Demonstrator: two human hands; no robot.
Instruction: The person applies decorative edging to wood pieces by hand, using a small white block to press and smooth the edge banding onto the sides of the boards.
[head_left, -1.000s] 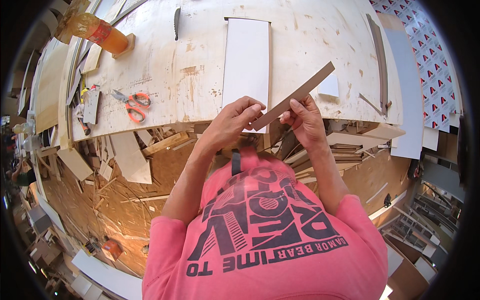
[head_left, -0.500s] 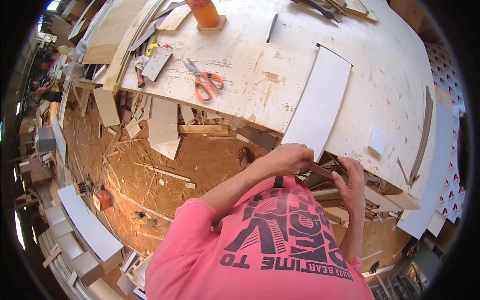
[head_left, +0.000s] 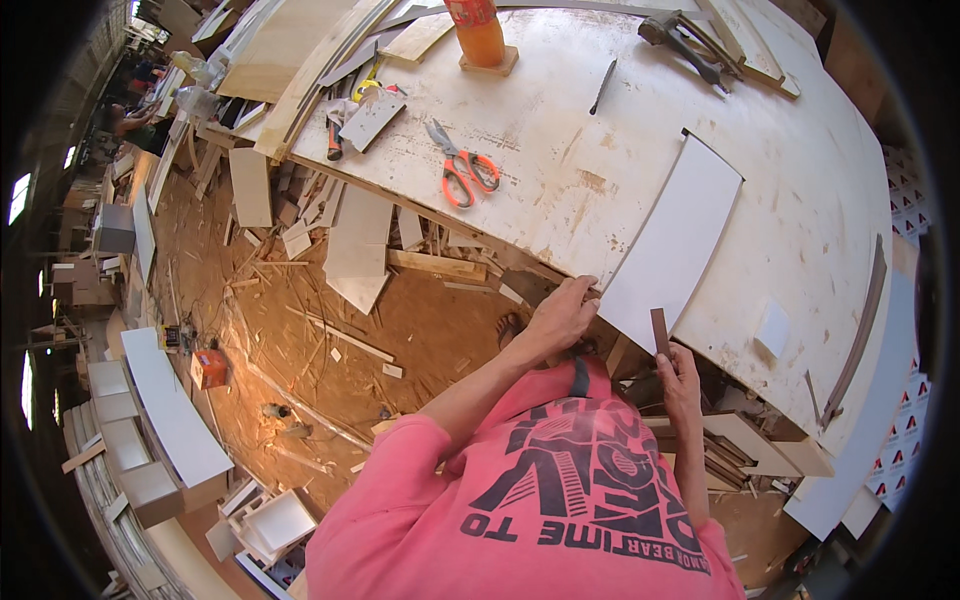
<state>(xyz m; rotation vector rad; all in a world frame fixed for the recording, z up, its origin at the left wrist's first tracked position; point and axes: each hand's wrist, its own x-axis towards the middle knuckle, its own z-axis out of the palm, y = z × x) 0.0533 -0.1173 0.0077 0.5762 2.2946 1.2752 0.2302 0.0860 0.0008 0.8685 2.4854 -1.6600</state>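
One narrow strip (head_left: 659,332), dark brown, straight-edged

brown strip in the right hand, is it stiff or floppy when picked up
The brown strip is probably fairly stiff: it juts straight out from the right hand gripping its lower end. It looks small and narrow, so likely light.

The bottle (head_left: 480,40) is cut off (up top); the right fingers (head_left: 681,366) partly hide the brown strip (head_left: 659,332).

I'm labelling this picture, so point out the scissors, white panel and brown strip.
Scissors (head_left: 457,155), head view: where blades meet handles.
White panel (head_left: 672,240), head view: central face.
Brown strip (head_left: 660,331), head view: visible middle.
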